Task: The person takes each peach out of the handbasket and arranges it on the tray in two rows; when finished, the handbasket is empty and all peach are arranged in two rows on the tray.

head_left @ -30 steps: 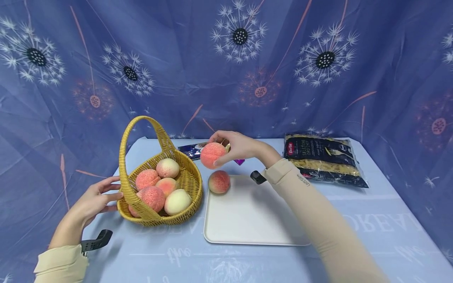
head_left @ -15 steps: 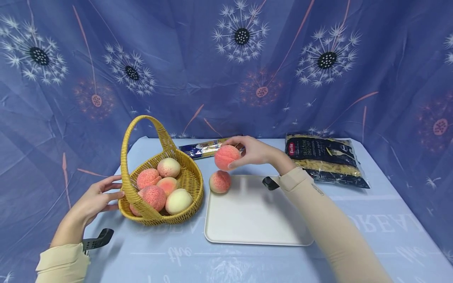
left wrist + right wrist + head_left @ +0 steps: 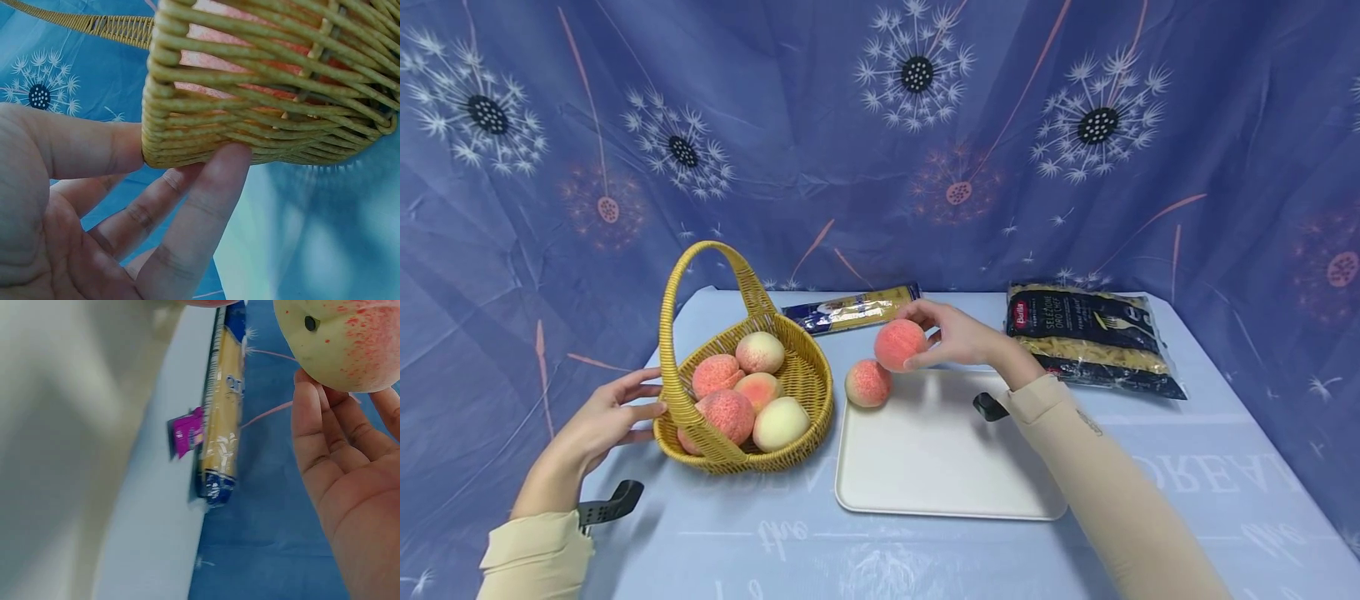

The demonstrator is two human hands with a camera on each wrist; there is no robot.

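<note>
My right hand (image 3: 925,337) grips a pink peach (image 3: 898,343) just above the far left corner of the white tray (image 3: 947,467). The right wrist view shows that peach (image 3: 344,344) held at my fingertips (image 3: 309,406). A second peach (image 3: 867,383) lies on the tray just left of and below it. The yellow wicker basket (image 3: 808,392) with a tall handle holds several peaches. My left hand (image 3: 642,408) rests against its left wall. In the left wrist view my straight fingers (image 3: 206,194) and thumb touch the basket wall (image 3: 262,106).
A dark bag of pasta (image 3: 1090,337) lies at the back right of the blue table. A spaghetti pack (image 3: 850,309) lies behind the tray and shows in the right wrist view (image 3: 224,419). Blue patterned cloth hangs behind and at both sides.
My right hand has carried the peach to the right and down, from near the basket to the tray's far left corner. The left hand has stayed on the basket.
</note>
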